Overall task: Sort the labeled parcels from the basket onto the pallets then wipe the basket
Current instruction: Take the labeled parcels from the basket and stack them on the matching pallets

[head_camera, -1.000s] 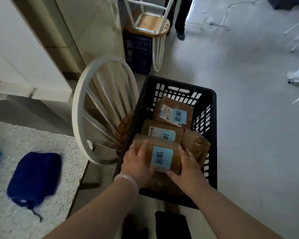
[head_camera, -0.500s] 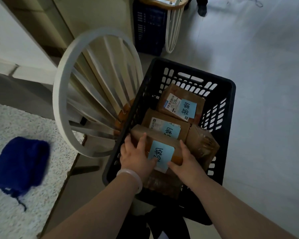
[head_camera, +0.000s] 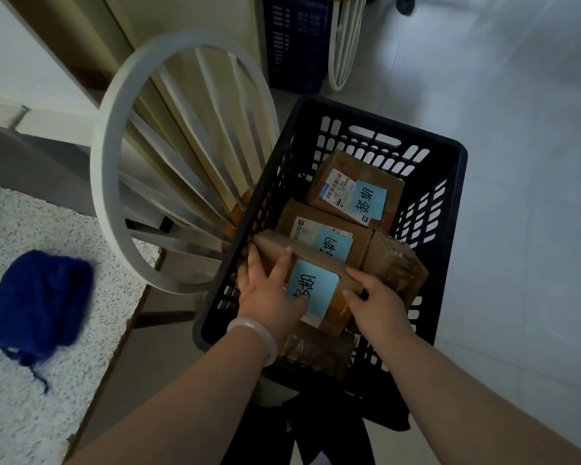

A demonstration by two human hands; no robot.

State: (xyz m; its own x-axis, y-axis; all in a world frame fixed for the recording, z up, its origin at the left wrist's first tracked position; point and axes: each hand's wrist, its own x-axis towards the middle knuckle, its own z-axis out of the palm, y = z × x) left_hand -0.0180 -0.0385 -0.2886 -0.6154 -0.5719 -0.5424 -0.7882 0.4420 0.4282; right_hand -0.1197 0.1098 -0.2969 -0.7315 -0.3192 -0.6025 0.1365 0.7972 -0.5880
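A black slotted plastic basket (head_camera: 450, 203) stands on the floor with several brown cardboard parcels in it. The nearest parcel (head_camera: 329, 280) carries a light blue label with handwriting. My left hand (head_camera: 269, 293) grips its left end and my right hand (head_camera: 376, 303) grips its right end. Behind it lie a second labeled parcel (head_camera: 326, 236) and a third (head_camera: 356, 193) at the far end, each with a blue label. An unlabeled parcel (head_camera: 396, 263) sits at the right wall. Another parcel lies under the held one, mostly hidden.
A white spoked chair back (head_camera: 168, 169) leans right beside the basket's left wall. A speckled white counter (head_camera: 47, 380) at the left holds a dark blue cloth (head_camera: 37, 303). A dark blue crate (head_camera: 296, 41) stands at the back. Light tiled floor (head_camera: 524, 162) lies to the right.
My view has tilted down and closer to the basket. Both hands keep their hold on the nearest parcel, which has barely shifted.
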